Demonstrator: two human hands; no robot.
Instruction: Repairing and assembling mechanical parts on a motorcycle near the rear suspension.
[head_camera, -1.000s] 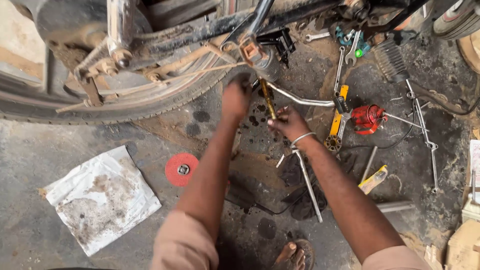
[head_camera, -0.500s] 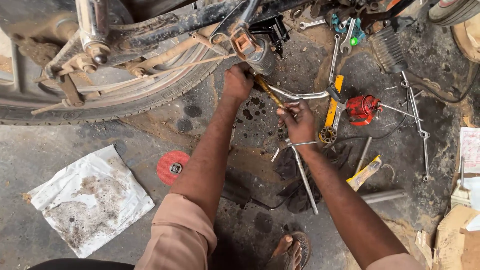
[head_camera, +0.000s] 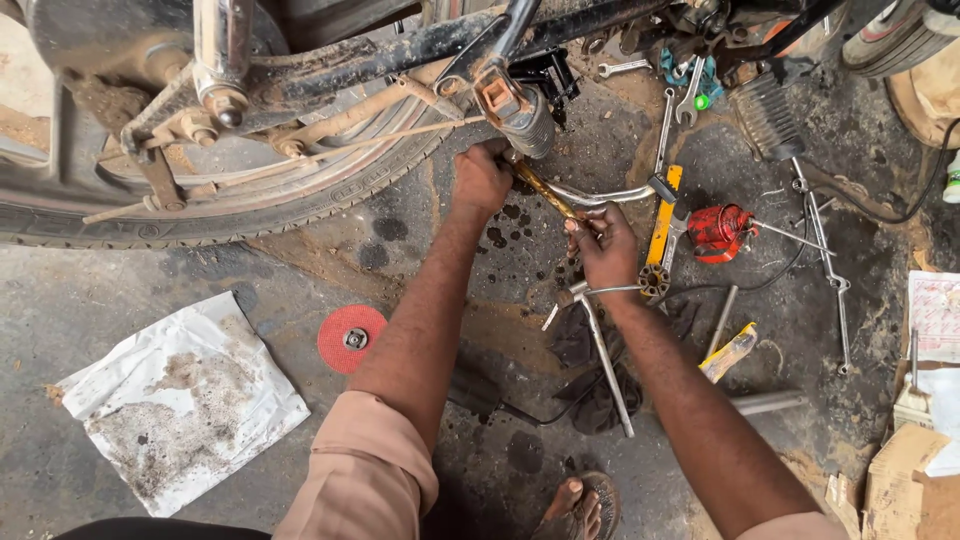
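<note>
Motorcycle rear wheel and its grimy swingarm filled the top of the view, the tyre resting on an oil-stained concrete floor. Below it lay a crumpled dirty sheet, then a red grinding disc, a red tool with its cord, a yellow-handled tool and loose spanners further right. The left hand was closed into a fist just under the grey rubber footpeg, its fingers curled tight around the upper end of a brass-coloured rod. That rod slanted down and right to the right hand, whose fingers were wrapped around its lower end, thumb pressed along the top. A sandalled foot sat close beneath the arms. Judging from the oil spots around the work, the rod looked liable to slip in greasy fingers; if it sprang off the fitting under the footpeg, the knuckles of the upper fist could strike the metal bracket, or the rod could drop onto the foot.
</note>
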